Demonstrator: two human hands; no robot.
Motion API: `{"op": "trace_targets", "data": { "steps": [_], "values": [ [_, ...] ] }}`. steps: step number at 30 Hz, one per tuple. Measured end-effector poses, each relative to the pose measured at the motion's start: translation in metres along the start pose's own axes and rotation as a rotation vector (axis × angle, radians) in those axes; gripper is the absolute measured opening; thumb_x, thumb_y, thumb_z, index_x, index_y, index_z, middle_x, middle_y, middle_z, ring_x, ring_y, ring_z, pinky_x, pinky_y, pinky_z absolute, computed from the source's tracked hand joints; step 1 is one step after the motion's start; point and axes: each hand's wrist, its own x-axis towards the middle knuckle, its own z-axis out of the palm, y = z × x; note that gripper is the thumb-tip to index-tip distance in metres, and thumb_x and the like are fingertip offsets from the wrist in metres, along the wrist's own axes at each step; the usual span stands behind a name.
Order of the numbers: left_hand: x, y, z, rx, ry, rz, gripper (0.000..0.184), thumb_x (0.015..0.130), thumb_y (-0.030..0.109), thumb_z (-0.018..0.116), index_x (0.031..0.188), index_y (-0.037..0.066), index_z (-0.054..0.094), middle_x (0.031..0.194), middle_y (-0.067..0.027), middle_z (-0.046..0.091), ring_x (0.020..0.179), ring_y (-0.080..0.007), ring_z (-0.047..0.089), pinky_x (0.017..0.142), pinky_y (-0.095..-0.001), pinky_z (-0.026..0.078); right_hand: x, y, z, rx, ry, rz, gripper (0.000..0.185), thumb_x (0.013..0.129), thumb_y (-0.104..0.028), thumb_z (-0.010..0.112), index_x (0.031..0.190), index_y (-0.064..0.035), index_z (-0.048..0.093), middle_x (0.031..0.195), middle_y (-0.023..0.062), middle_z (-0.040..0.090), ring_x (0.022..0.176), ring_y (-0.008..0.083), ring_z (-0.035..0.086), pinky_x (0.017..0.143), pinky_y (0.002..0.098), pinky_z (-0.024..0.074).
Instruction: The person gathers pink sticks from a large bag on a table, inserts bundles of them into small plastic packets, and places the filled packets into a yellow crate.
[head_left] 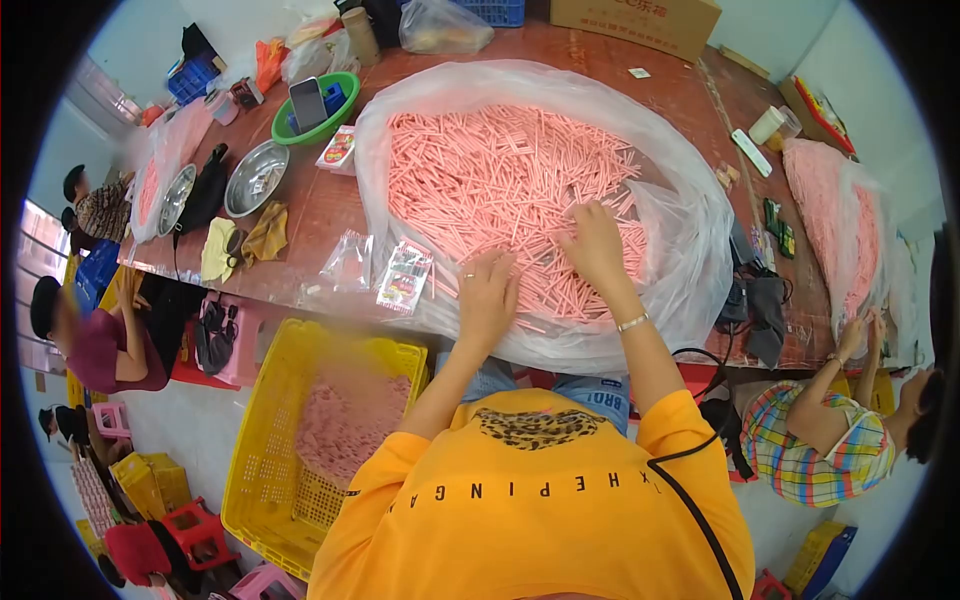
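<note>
A large clear plastic bag [690,240] lies spread on the red table, its mouth wide around a heap of thin pink sticks [480,170]. My left hand [488,295] rests on the near left part of the heap, fingers lying over the sticks and a ring on one finger. Farther right, my right hand [597,245] reaches into the sticks with its thumb apart from the fingers. Some fingertips are hidden among the sticks, and neither hand visibly lifts any. Beside my left hand lies a printed packet [405,277], with a clear empty-looking pouch [348,262] next to it.
A yellow crate [250,480] with pink material stands at my left. On the table are a green basin [335,122] holding a phone, a metal bowl [240,195] and a cardboard box [640,22]. A co-worker in plaid [820,440] handles another bag [830,210] at right; others sit left.
</note>
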Motion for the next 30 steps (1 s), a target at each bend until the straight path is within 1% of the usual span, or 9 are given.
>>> {"op": "trace_targets", "data": {
  "steps": [5, 7, 11, 14, 17, 20, 26, 29, 30],
  "values": [
    [-0.004, -0.005, 0.002, 0.032, -0.017, 0.018, 0.029, 0.084, 0.008, 0.066, 0.113, 0.005, 0.06, 0.117, -0.0149, 0.059, 0.106, -0.0351, 0.055, 0.092, -0.0463, 0.042, 0.051, -0.007, 0.021, -0.196, -0.121, 0.32, 0.061, 0.077, -0.052, 0.071, 0.099, 0.0039, 0.066, 0.105, 0.0208, 0.062, 0.103, 0.0357, 0.057, 0.088, 0.044, 0.0479],
    [-0.004, -0.004, 0.002, 0.007, -0.02, 0.012, 0.031, 0.082, 0.005, 0.066, 0.113, 0.004, 0.06, 0.116, -0.0161, 0.059, 0.107, -0.0356, 0.055, 0.092, -0.0458, 0.042, 0.064, -0.015, 0.031, -0.239, -0.14, 0.402, 0.069, 0.076, -0.059, 0.07, 0.101, 0.0059, 0.066, 0.108, 0.022, 0.063, 0.105, 0.0352, 0.058, 0.089, 0.0441, 0.0485],
    [-0.003, -0.003, 0.001, 0.002, -0.04, 0.004, 0.03, 0.081, 0.003, 0.067, 0.111, 0.004, 0.06, 0.114, -0.0165, 0.059, 0.106, -0.0357, 0.055, 0.092, -0.045, 0.042, 0.075, -0.004, 0.065, -0.198, -0.09, 0.357, 0.061, 0.077, -0.053, 0.071, 0.094, 0.0063, 0.068, 0.095, 0.023, 0.068, 0.093, 0.0375, 0.065, 0.079, 0.0451, 0.0528],
    [-0.003, -0.004, 0.001, -0.01, -0.029, -0.003, 0.028, 0.082, 0.003, 0.066, 0.109, 0.004, 0.06, 0.113, -0.0162, 0.06, 0.105, -0.0359, 0.056, 0.091, -0.045, 0.042, 0.072, -0.005, 0.065, -0.178, -0.158, 0.374, 0.054, 0.08, -0.047, 0.069, 0.094, 0.0056, 0.067, 0.094, 0.0233, 0.068, 0.09, 0.0361, 0.067, 0.078, 0.0451, 0.0532],
    [-0.001, -0.001, -0.001, -0.011, -0.026, 0.001, 0.025, 0.082, 0.003, 0.066, 0.107, 0.004, 0.061, 0.111, -0.0161, 0.06, 0.104, -0.0358, 0.056, 0.09, -0.0449, 0.043, 0.08, -0.017, 0.052, -0.127, -0.389, 0.335, 0.045, 0.082, -0.04, 0.064, 0.09, 0.0036, 0.069, 0.082, 0.0207, 0.069, 0.083, 0.0348, 0.068, 0.078, 0.0462, 0.0529],
    [-0.003, -0.005, 0.001, -0.004, -0.026, -0.003, 0.021, 0.084, 0.007, 0.066, 0.104, 0.005, 0.063, 0.111, -0.0145, 0.06, 0.104, -0.0343, 0.056, 0.091, -0.0454, 0.042, 0.07, 0.004, 0.073, 0.105, -0.289, 0.226, 0.042, 0.085, -0.038, 0.058, 0.082, 0.0025, 0.068, 0.071, 0.0176, 0.066, 0.067, 0.0305, 0.067, 0.068, 0.045, 0.0527],
    [-0.003, -0.004, 0.0, -0.018, -0.013, 0.001, 0.021, 0.083, 0.004, 0.065, 0.104, 0.004, 0.063, 0.109, -0.0161, 0.061, 0.103, -0.0353, 0.057, 0.091, -0.0446, 0.043, 0.06, 0.011, 0.026, 1.061, -0.475, 0.513, 0.032, 0.091, -0.027, 0.051, 0.076, -0.0008, 0.062, 0.068, 0.0065, 0.06, 0.059, 0.0183, 0.057, 0.056, 0.033, 0.0481],
    [-0.003, -0.004, 0.0, -0.008, -0.013, 0.012, 0.018, 0.085, 0.008, 0.065, 0.102, 0.004, 0.064, 0.11, -0.0155, 0.061, 0.103, -0.0349, 0.056, 0.09, -0.0453, 0.043, 0.05, 0.012, 0.004, 1.493, -0.447, 0.634, 0.023, 0.097, -0.019, 0.048, 0.081, -0.0059, 0.058, 0.068, 0.0017, 0.057, 0.066, 0.0143, 0.058, 0.058, 0.0294, 0.0478],
    [-0.004, -0.004, 0.001, -0.009, -0.017, 0.01, 0.018, 0.085, 0.008, 0.065, 0.102, 0.004, 0.064, 0.11, -0.0156, 0.061, 0.103, -0.035, 0.056, 0.09, -0.0454, 0.043, 0.047, 0.007, -0.003, 1.493, -0.372, 0.723, 0.024, 0.099, -0.02, 0.049, 0.081, -0.006, 0.056, 0.062, -0.0015, 0.049, 0.059, 0.0105, 0.051, 0.053, 0.0254, 0.0422]
  ]
}}
